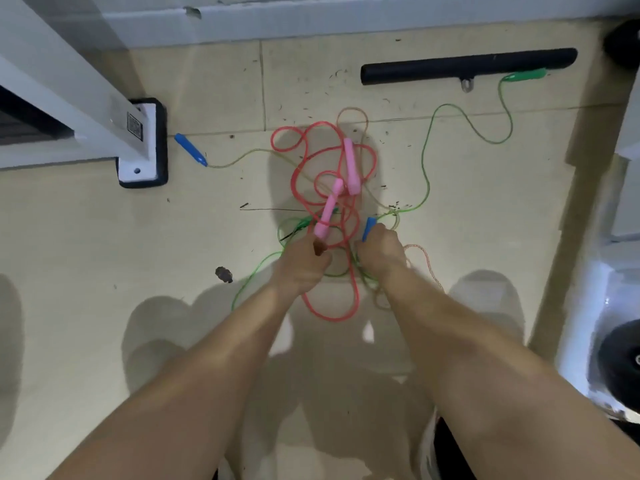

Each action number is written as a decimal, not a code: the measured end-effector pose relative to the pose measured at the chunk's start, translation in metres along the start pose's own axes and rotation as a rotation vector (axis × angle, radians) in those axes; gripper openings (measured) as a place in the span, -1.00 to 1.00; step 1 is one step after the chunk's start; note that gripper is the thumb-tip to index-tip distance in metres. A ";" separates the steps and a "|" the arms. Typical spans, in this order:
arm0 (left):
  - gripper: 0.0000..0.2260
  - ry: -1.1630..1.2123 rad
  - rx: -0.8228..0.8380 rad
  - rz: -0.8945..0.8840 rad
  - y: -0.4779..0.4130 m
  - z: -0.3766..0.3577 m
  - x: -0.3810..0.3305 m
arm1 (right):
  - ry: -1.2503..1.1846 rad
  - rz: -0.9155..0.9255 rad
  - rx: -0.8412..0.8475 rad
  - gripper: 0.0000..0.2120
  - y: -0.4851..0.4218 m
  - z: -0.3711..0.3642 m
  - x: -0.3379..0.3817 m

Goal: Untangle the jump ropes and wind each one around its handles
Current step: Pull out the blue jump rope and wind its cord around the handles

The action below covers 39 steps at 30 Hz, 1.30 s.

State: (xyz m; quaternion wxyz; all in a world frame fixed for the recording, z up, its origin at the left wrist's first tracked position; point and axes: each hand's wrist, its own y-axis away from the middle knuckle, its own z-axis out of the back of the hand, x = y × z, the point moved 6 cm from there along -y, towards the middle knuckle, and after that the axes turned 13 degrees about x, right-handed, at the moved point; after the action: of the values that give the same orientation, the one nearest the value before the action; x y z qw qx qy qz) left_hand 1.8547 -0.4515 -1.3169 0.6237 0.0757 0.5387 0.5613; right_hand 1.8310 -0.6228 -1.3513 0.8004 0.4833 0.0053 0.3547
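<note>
So all three ropes are in one knot in the middle of the floor [104, 237], right in front of the person's feet. The left hand [301, 265] has its grip closed around the near end of a pink handle [325, 216], and the right hand [381, 251] has its grip wrapped round a blue handle [369, 229] that pokes up out of the fist. Makes sense to me: grab a handle, not the cord, since an end is the only thing you can actually feed back through the loops.

The second pink handle [350, 168] lies just past the first one, on top of the red rope [346, 306], whose loops run from there back between both wrists. That rope looks the most bunched, so I'd guess it's the one to free first.

The other blue handle [190, 148] is way off toward the left side of the floor, beside the white post foot [142, 143], with its pale cord [242, 155] trailing into the pile. One green handle [526, 76] sits near the far right corner, against a black bar [467, 65], and the green rope [429, 161] snakes back down into the knot. A second green handle [304, 221] seems buried just beside the left hand, hard to be sure.

Nothing wound yet, this is early days.
</note>
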 end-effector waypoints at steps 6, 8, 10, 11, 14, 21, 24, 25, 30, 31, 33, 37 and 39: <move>-0.95 0.161 -0.001 0.012 -0.018 -0.012 0.021 | -0.138 -0.002 -0.150 -0.78 -0.013 -0.017 -0.015; -0.92 0.214 0.011 0.002 -0.015 -0.015 0.024 | -0.309 0.072 -0.170 -0.81 0.000 -0.015 -0.012; -0.90 0.311 0.014 -0.022 -0.005 -0.015 0.017 | -0.533 0.194 -0.130 -0.88 0.023 -0.011 -0.002; -0.88 0.421 0.022 -0.027 0.001 -0.016 0.010 | -0.595 0.258 -0.090 -0.92 0.038 -0.007 0.005; -0.83 0.843 0.073 0.092 0.027 -0.017 -0.015 | -0.599 0.417 0.086 -0.82 0.086 0.000 0.030; -0.70 1.116 -0.178 -0.035 0.102 0.042 -0.055 | -0.298 0.453 0.048 -0.61 0.170 0.029 0.038; -0.67 1.252 -0.337 -0.093 0.138 0.101 -0.054 | 0.076 0.368 0.046 -0.63 0.187 0.043 0.011; -0.67 1.227 -0.390 -0.096 0.150 0.120 -0.049 | 0.150 0.308 0.042 -0.68 0.188 0.049 -0.003; -0.76 0.462 -0.466 -0.127 0.199 0.173 -0.043 | -0.238 0.205 0.082 -0.61 0.211 0.080 -0.033; -0.78 0.308 -0.408 -0.134 0.203 0.168 -0.047 | -0.418 0.251 0.106 -0.63 0.220 0.083 -0.024; -0.83 0.136 -0.269 -0.169 0.208 0.146 -0.056 | -0.558 0.362 0.134 -0.64 0.241 0.092 0.005; -0.91 0.287 -0.101 -0.339 0.227 0.101 -0.091 | -0.506 0.557 0.237 -0.64 0.287 0.104 0.070; -0.80 0.479 0.007 -0.368 0.236 0.080 -0.106 | -0.521 0.621 0.264 -0.64 0.305 0.110 0.091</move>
State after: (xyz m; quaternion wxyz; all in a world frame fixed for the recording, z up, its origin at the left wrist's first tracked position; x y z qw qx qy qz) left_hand 1.7915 -0.4091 -1.0563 0.5698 -0.1555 0.6771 0.4390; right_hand 1.7661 -0.5698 -1.0250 0.5614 0.6338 -0.2975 0.4411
